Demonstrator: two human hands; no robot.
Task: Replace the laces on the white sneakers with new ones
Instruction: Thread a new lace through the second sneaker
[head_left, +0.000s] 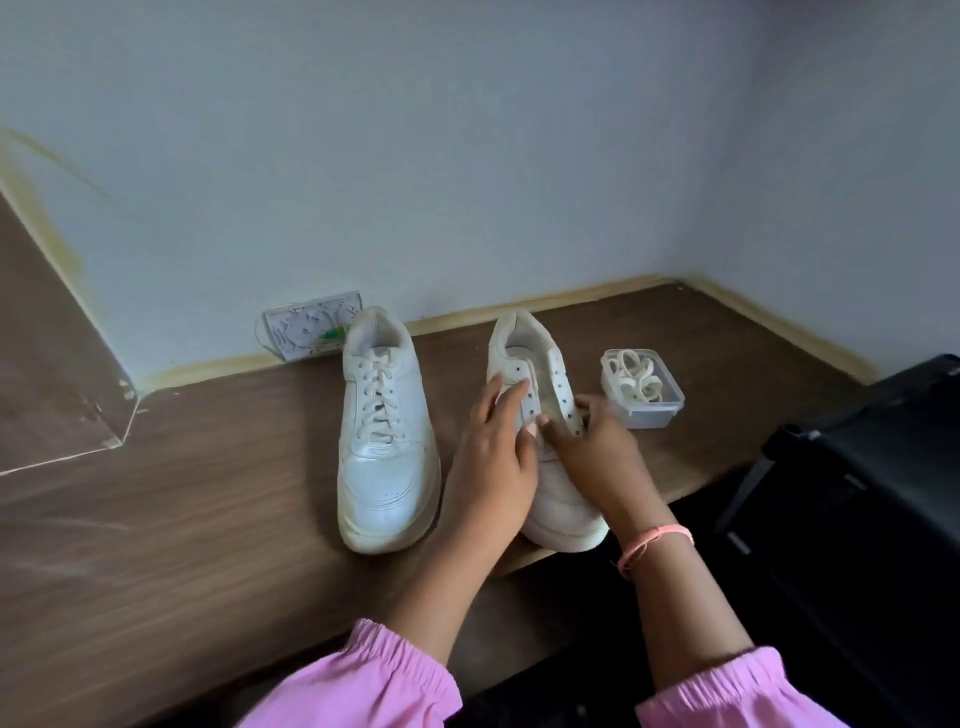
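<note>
Right, status as we read it:

unlaced sneaker (545, 415): centre-right of frame on the wooden surface (208, 493), toe toward us, heel toward the wall (467, 156). Eyelets bare, no lace visible in them. Toe sits close to the surface's near edge.

laced sneaker (384, 431): just left of it, centre of frame, old lace still threaded and tied. Untouched, apart from both hands.

left hand (493, 457): fingers spread fairly straight, laid across the left eyelet flap; we judge it is pressing or steadying, not gripping.

right hand (592, 447): fingers curled in at the right eyelet flap near the lower eyelets. Whether it pinches the flap or something thin we cannot tell.

plastic tub (642, 388): just right of the unlaced sneaker, lid off, coiled new laces (634, 374) inside.

handling, shoe: we judge it light, sole stiff, upper soft enough to flex; smooth leather-like skin may slide on the wood. Best hold is around the midfoot or on one eyelet flap, spreading the flaps to expose the holes.

handling, lace: limp, light, tangles easily. We'd take it at the tip, since only the stiff end feeds through an eyelet.

risk: shoe nudged off the near edge while threading.

other: patterned box (311, 332) against the wall, upper left of the shoes; black object (857, 493) at right edge.
</note>
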